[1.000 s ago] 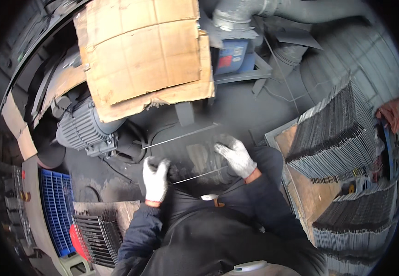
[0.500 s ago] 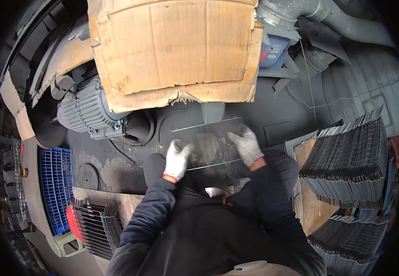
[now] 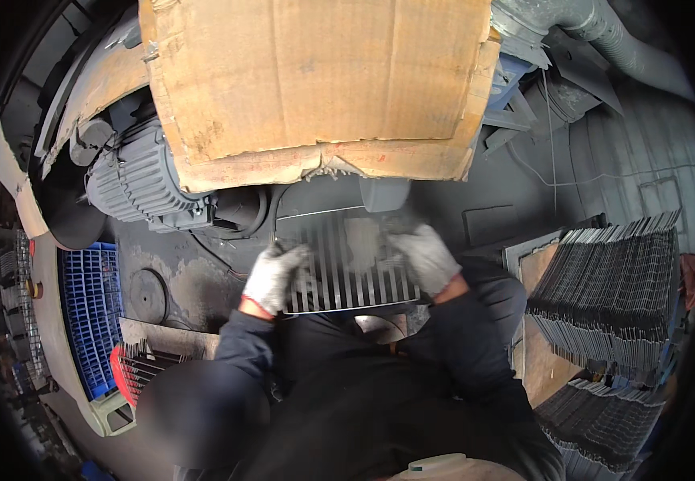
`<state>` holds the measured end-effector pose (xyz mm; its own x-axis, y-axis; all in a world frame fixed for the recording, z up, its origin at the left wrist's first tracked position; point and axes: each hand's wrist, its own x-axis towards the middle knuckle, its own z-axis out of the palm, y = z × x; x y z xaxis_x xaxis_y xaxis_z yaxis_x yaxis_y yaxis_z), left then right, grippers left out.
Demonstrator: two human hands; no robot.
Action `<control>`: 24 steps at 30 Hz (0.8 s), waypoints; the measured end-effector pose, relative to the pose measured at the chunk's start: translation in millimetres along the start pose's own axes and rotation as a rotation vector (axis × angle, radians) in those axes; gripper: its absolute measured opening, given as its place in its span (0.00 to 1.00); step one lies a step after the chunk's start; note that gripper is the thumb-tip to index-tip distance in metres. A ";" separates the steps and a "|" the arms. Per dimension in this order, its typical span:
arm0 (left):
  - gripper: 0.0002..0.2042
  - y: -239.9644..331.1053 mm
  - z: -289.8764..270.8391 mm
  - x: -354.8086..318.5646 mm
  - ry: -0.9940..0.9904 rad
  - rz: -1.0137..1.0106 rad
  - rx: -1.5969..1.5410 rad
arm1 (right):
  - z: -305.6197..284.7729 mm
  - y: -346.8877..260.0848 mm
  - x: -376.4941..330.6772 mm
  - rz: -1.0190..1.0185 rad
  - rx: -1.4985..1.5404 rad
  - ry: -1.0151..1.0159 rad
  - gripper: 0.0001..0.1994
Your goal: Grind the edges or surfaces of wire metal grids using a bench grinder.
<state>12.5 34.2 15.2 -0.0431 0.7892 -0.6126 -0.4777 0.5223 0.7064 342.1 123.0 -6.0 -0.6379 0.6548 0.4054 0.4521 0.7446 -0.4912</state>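
Between my two gloved hands, above my lap, is a rectangular metal grate (image 3: 354, 284) with parallel bars and bright long edges. My left hand (image 3: 273, 274), in a white knit glove with a red cuff, closes on its left end. Gripping the right end is my right hand (image 3: 427, 256), in the same kind of glove; its fingertips are smeared by motion. The far part of the grate is blurred, and a pale patch shows through it. Just beyond hangs a grey rounded part (image 3: 385, 194), half covered by a cardboard sheet (image 3: 315, 88).
Stacked dark grates (image 3: 604, 293) stand on my right, with another stack (image 3: 600, 421) nearer me. To my left are a grey motor (image 3: 131, 180), a blue plastic crate (image 3: 91, 313) and more thin bars (image 3: 153, 369). A blurred dark round shape (image 3: 203, 409) covers part of the lower left.
The grate has turned so its bars show, where before only its edges stood out. My left hand has moved left. A dark blurred shape has appeared at the lower left, and the view has shifted slightly.
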 end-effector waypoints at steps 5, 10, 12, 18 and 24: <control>0.11 -6.1 34.2 10.4 -0.173 -0.039 -0.031 | -60.1 -24.0 13.3 1.088 0.611 -0.096 0.13; 0.11 -20.7 114.4 29.2 -0.263 -0.005 -0.046 | -100.2 16.2 -51.0 1.052 0.690 0.243 0.12; 0.10 -7.2 75.8 11.8 -0.195 -0.033 0.001 | -86.2 -25.7 12.1 1.107 1.136 0.216 0.12; 0.13 11.9 -46.5 -2.0 -0.088 -0.094 -0.077 | 22.9 -25.0 37.3 0.904 1.076 -0.042 0.10; 0.10 -22.7 108.0 24.0 -0.384 -0.063 -0.047 | -118.3 -18.4 -33.4 0.978 0.952 0.374 0.12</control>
<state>117.1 76.2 22.7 0.3152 0.8241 -0.4707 -0.5093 0.5654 0.6488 428.9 102.7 80.7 -0.0482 0.9549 -0.2931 -0.0747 -0.2961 -0.9522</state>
